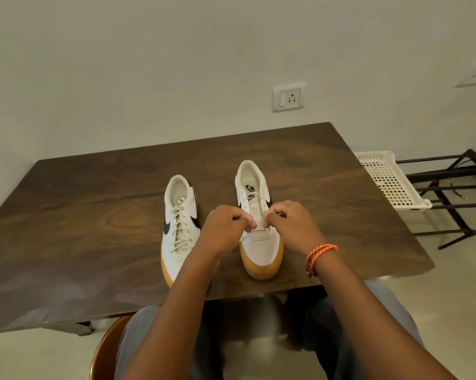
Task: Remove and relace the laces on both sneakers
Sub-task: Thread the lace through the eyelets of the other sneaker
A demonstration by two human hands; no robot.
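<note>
Presently, the left sneaker [179,229] stands fully laced near the desk's [94,215] front edge, toe toward the person. The left hand [226,229] curls at the lowest eyelets of the right sneaker [258,237], fingertips apparently pinching the lace [256,231]; the right hand [291,223] does likewise from the other side. The right sneaker sits just beside its mate, also near the front edge, its upper eyelets bare. Judgement: relacing of this shoe is at the first row. Recommended: level both lace ends before crossing, keep the bar flat, feed each tip cleanly through its eyelet, steady the shoe against sliding.
</note>
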